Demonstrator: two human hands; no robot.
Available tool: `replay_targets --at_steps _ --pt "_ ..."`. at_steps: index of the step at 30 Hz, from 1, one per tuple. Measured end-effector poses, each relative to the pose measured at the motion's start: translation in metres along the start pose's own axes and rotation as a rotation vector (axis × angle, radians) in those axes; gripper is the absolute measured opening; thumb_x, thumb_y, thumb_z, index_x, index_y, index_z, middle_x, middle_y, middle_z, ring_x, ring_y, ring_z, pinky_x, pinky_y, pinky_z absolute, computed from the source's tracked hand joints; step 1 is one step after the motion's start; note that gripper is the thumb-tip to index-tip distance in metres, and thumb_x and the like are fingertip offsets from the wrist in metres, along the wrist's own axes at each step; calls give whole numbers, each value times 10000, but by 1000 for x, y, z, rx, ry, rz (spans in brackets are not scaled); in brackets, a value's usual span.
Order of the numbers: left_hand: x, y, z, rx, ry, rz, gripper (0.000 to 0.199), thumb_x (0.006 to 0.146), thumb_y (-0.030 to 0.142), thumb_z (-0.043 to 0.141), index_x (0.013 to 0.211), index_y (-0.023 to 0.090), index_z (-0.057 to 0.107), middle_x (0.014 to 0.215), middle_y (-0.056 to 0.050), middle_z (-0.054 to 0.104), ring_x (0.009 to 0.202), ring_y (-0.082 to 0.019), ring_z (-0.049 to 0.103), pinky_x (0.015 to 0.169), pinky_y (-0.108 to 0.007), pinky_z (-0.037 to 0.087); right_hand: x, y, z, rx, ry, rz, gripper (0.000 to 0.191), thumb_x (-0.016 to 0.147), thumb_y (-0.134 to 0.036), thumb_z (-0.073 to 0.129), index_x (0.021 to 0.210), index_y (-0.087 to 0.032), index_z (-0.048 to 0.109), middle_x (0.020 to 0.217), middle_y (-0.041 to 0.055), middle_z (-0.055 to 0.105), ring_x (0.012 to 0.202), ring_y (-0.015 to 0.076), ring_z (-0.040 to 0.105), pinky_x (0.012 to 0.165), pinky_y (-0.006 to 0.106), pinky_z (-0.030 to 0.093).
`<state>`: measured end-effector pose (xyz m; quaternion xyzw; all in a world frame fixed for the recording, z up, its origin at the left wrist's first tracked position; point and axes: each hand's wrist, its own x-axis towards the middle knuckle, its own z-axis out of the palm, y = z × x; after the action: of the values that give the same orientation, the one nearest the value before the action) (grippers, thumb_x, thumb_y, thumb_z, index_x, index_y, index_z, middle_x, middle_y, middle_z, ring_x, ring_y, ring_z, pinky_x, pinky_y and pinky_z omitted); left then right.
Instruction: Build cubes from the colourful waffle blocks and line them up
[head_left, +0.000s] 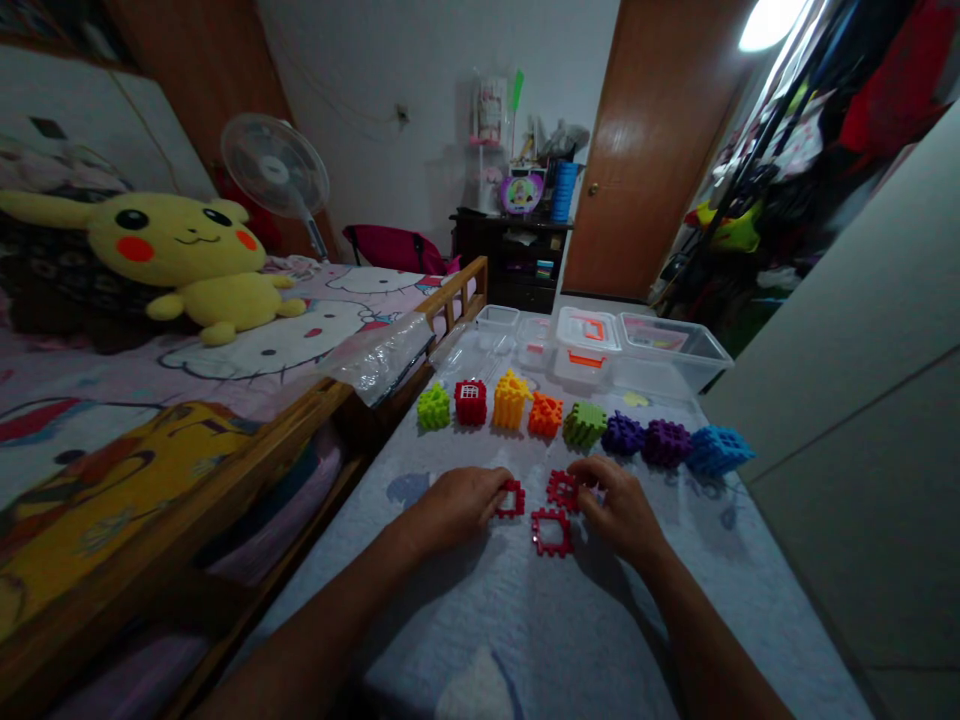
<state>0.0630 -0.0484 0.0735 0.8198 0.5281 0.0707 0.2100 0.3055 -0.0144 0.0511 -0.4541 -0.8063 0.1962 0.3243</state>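
Observation:
Closed around the edge of a small red notched frame piece is my left hand, its fingers at the piece's left side. My right hand pinches another red notched piece by its right edge. Between the hands and slightly nearer to me, a third red square frame lies flat on the light blue cloth. Behind them stands a row of block stacks: lime green, red, yellow, orange, green, dark blue, purple and light blue.
Clear plastic boxes stand at the far end, one with an orange-handled lid. A wooden bed rail runs along the left, with plastic wrap over it. A white cabinet stands on the right.

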Motion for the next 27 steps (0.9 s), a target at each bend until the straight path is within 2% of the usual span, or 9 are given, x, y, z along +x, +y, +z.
replay_targets --at_steps 3,6,9,13,17,20,24,27 --pt "8 -3 3 58 8 -35 308 914 265 408 1195 225 529 1029 -75 650 950 -221 592 826 -323 441 0 1 1 3 55 42 175 753 -169 470 810 -173 636 744 34 626 692 167 564 658 287 426" --pt "12 -6 8 185 107 -82 369 845 232 504 1211 208 540 1171 -109 568 1079 -259 511 931 -385 402 0 5 4 12 100 127 205 770 -192 458 835 -163 650 775 50 658 676 166 579 642 285 435" --pt "10 -8 7 162 104 -32 426 822 288 556 1240 209 522 1241 -102 522 1128 -264 461 977 -400 375 1 11 8 29 132 193 228 765 -211 456 848 -156 661 781 61 677 664 173 593 633 288 446" --pt "8 -7 4 115 16 39 558 697 397 689 1200 207 542 1180 -89 547 1103 -281 464 952 -404 389 1 18 12 46 159 236 250 756 -222 452 861 -159 670 795 66 693 680 186 617 655 299 464" --pt "12 -2 3 116 17 38 368 693 342 676 1032 206 632 1031 -73 588 1000 -261 520 880 -365 416 0 23 15 66 166 283 264 753 -230 449 876 -161 671 781 64 697 685 197 628 673 310 478" --pt "11 -9 -8 89 97 -7 379 687 357 681 1028 195 645 1012 -74 603 980 -254 541 880 -357 418 -1 26 16 67 151 293 275 755 -240 446 880 -155 676 791 70 701 689 203 633 670 314 482" --pt "-3 -34 -36 0 277 -187 427 721 399 651 1065 149 629 991 -78 615 919 -230 573 819 -325 446 -1 28 17 60 149 292 295 753 -248 446 896 -147 684 848 86 709 752 218 644 708 328 484" --pt "-19 -48 -46 -41 268 -266 414 717 438 643 1010 147 635 949 -63 617 866 -215 589 753 -301 454 0 28 17 52 146 290 292 753 -251 448 892 -152 686 849 81 713 760 217 648 720 331 486"
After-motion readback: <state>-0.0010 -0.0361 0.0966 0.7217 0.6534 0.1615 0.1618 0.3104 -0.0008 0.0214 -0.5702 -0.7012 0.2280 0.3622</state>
